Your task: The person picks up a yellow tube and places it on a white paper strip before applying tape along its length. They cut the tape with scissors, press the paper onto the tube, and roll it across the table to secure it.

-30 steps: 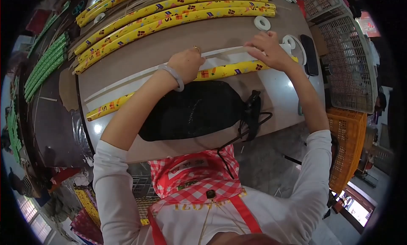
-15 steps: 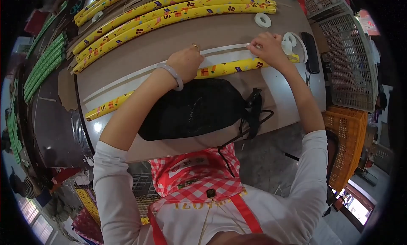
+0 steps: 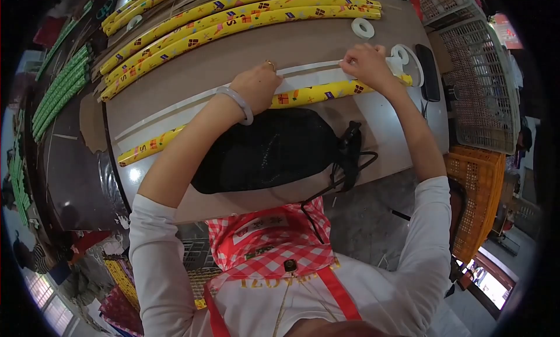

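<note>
A roll of yellow printed wrapping paper [image 3: 319,93] lies across the table, its white underside partly unrolled on the far side. Along that far edge runs a narrow white tape strip [image 3: 175,112]. My left hand [image 3: 255,85], with a bangle at the wrist, is closed over the strip near its middle, fingertips mostly hidden. My right hand [image 3: 368,67] pinches the strip farther right, beside the roll's right end. A black drawstring bag [image 3: 268,153] lies on the near side, touching or very close to the roll.
Several yellow rolls [image 3: 233,25] lie at the back. White tape rolls [image 3: 363,28] and a black case [image 3: 427,72] are on the right. Green rolls [image 3: 61,92] lie left; a grey crate [image 3: 481,86] and an orange crate [image 3: 475,191] stand beyond the right edge.
Both hands keep nearly the same place and grip. The view has shifted very slightly; nothing else visibly differs.
</note>
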### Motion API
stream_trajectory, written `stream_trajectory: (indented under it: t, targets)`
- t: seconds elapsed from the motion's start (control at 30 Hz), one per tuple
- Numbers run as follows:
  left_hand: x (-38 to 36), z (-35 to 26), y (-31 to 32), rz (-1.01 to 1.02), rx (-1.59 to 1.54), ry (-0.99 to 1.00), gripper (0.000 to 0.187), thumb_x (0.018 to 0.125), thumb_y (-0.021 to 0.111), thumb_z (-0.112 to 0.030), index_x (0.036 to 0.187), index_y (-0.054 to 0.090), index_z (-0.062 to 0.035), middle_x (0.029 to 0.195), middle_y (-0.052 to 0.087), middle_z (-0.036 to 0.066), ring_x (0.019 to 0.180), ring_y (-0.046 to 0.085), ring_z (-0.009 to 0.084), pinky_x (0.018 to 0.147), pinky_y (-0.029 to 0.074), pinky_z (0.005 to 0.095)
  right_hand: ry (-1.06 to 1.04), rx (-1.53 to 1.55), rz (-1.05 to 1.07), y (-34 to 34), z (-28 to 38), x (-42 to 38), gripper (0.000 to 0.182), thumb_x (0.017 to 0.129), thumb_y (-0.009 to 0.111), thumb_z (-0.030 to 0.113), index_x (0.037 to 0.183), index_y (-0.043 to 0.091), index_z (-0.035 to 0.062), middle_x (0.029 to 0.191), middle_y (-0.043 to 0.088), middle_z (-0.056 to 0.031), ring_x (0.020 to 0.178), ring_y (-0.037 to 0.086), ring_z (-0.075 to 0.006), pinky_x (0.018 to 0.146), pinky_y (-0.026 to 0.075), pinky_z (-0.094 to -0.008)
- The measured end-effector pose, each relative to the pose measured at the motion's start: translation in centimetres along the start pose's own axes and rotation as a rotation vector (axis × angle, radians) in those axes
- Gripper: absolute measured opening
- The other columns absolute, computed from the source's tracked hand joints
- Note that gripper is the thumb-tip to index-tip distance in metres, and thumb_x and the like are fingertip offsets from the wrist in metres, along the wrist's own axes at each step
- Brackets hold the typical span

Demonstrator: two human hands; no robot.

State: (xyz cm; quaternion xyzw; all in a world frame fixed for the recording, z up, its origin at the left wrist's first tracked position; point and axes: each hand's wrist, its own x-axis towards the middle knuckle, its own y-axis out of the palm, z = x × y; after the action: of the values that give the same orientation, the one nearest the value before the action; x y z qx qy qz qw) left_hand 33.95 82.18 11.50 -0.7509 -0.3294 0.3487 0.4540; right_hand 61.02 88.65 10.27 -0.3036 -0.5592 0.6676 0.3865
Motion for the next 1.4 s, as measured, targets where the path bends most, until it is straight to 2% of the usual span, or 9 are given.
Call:
stream_trajectory:
  t: [0.2, 0.3, 0.37, 0.7, 0.8, 0.87, 1.0, 1.2, 1.4]
  targets:
    - [-0.1, 0.2, 0.1, -0.002, 0.080, 0.023, 0.024, 0.075, 0.059, -0.004, 0.098, 0.062, -0.0028, 0.104, 0.053, 0.018, 0.096, 0.056, 0.0302, 0.081, 0.048, 0.0345, 0.048, -0.019, 0.016, 0.1, 0.2, 0.4, 0.021, 0.074, 0.059, 0.029, 0.067, 0.061, 0.0102, 0.076, 0.058, -0.0050, 0.083, 0.052, -0.0221, 0.082, 0.026, -0.0404]
    - [-0.3, 0.1, -0.3, -0.006, 0.095, 0.027, 0.023, 0.075, 0.059, -0.005, 0.097, 0.063, -0.0036, 0.103, 0.054, 0.017, 0.094, 0.057, 0.0299, 0.079, 0.049, 0.0341, 0.189, -0.022, 0.176, -0.3, 0.8, 0.5, 0.018, 0.074, 0.059, 0.030, 0.071, 0.061, 0.0122, 0.078, 0.057, -0.0040, 0.086, 0.051, -0.0218, 0.081, 0.026, -0.0402]
    - [-0.5, -0.1, -0.7, 0.017, 0.152, 0.008, 0.022, 0.075, 0.060, -0.006, 0.097, 0.064, -0.0045, 0.102, 0.055, 0.016, 0.091, 0.058, 0.0293, 0.077, 0.050, 0.0341, 0.083, -0.031, -0.057, 0.7, 0.2, 0.2, 0.020, 0.072, 0.062, 0.032, 0.075, 0.060, 0.0130, 0.078, 0.055, -0.0008, 0.082, 0.053, -0.0191, 0.079, 0.025, -0.0371]
    - [-1.4, 0.0, -0.6, -0.078, 0.201, 0.049, 0.015, 0.082, 0.051, -0.011, 0.089, 0.064, -0.0057, 0.095, 0.058, 0.015, 0.088, 0.059, 0.0290, 0.074, 0.050, 0.0351, 0.093, 0.176, 0.038, 0.1, 0.9, 0.3, 0.012, 0.072, 0.062, 0.025, 0.080, 0.061, 0.0162, 0.084, 0.052, 0.0004, 0.088, 0.053, -0.0156, 0.082, 0.023, -0.0361]
    - [-1.3, 0.0, -0.2, -0.054, 0.214, 0.045, 0.023, 0.081, 0.052, -0.007, 0.102, 0.062, -0.0073, 0.096, 0.054, 0.013, 0.087, 0.058, 0.0294, 0.073, 0.049, 0.0372, 0.040, 0.085, -0.004, 0.2, 1.3, 0.2, 0.010, 0.073, 0.063, 0.023, 0.081, 0.062, 0.0172, 0.085, 0.051, 0.0001, 0.092, 0.050, -0.0166, 0.084, 0.023, -0.0364]
    - [-1.2, 0.1, 0.2, -0.138, 0.203, 0.077, 0.020, 0.086, 0.047, -0.013, 0.086, 0.064, -0.0030, 0.096, 0.057, 0.016, 0.087, 0.059, 0.0292, 0.075, 0.049, 0.0364, -0.096, -0.060, -0.091, 0.2, 1.9, 0.1, 0.010, 0.073, 0.062, 0.023, 0.081, 0.062, 0.0177, 0.085, 0.049, 0.0001, 0.095, 0.047, -0.0177, 0.085, 0.022, -0.0366]
    - [-1.2, 0.1, 0.3, -0.150, 0.176, 0.075, 0.021, 0.086, 0.046, -0.013, 0.085, 0.063, -0.0012, 0.096, 0.058, 0.016, 0.087, 0.059, 0.0287, 0.076, 0.048, 0.0366, -0.128, 0.003, -0.121, 0.5, 4.3, 0.9, 0.011, 0.072, 0.063, 0.024, 0.081, 0.062, 0.0180, 0.086, 0.049, -0.0004, 0.095, 0.046, -0.0186, 0.086, 0.023, -0.0365]
    - [-1.4, 0.0, 0.0, -0.136, 0.203, 0.065, 0.021, 0.086, 0.046, -0.013, 0.084, 0.063, -0.0012, 0.094, 0.058, 0.015, 0.086, 0.059, 0.0277, 0.076, 0.047, 0.0353, -0.066, 0.108, -0.042, 2.0, 6.6, 2.2, 0.015, 0.072, 0.066, 0.028, 0.081, 0.060, 0.0173, 0.087, 0.049, -0.0009, 0.095, 0.046, -0.0190, 0.084, 0.024, -0.0368]
    - [-1.1, 0.4, 0.4, -0.144, 0.232, 0.135, 0.018, 0.086, 0.048, -0.012, 0.095, 0.060, -0.0014, 0.091, 0.056, 0.015, 0.084, 0.058, 0.0307, 0.072, 0.048, 0.0389, 0.174, 0.157, 0.196, 0.2, 4.9, 2.0, 0.016, 0.071, 0.066, 0.025, 0.081, 0.057, 0.0170, 0.090, 0.050, -0.0008, 0.098, 0.046, -0.0202, 0.083, 0.025, -0.0387]
